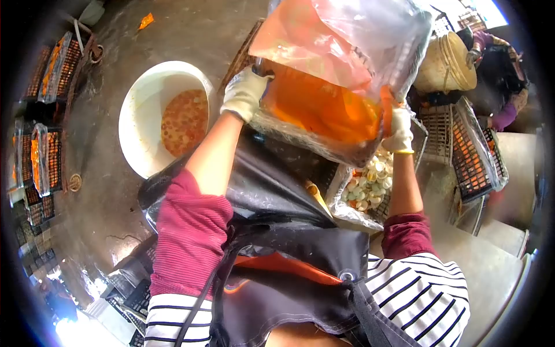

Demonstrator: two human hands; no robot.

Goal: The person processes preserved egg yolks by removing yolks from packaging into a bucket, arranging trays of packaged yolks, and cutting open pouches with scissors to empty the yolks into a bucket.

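Note:
Both of my hands wear pale work gloves. My left hand (245, 93) is closed on the left side of a plastic-lined crate (306, 134), and my right hand (399, 130) is closed on its right side. The crate is tilted in front of me. Inside it lie a bright orange layer (324, 104) and a loose pinkish plastic sheet (300, 29); whether the orange part is liquid or sheeting I cannot tell. Below the crate, near my right forearm, a lined crate of what look like eggshells (370, 185) is partly covered.
A white bucket (128, 124) with orange, lumpy liquid stands on the floor at left. Stacked black crates (49, 156) line the far left, others (474, 168) stand at right. A co-worker in purple sleeves (506, 115) is beside a beige bucket (442, 66) at upper right.

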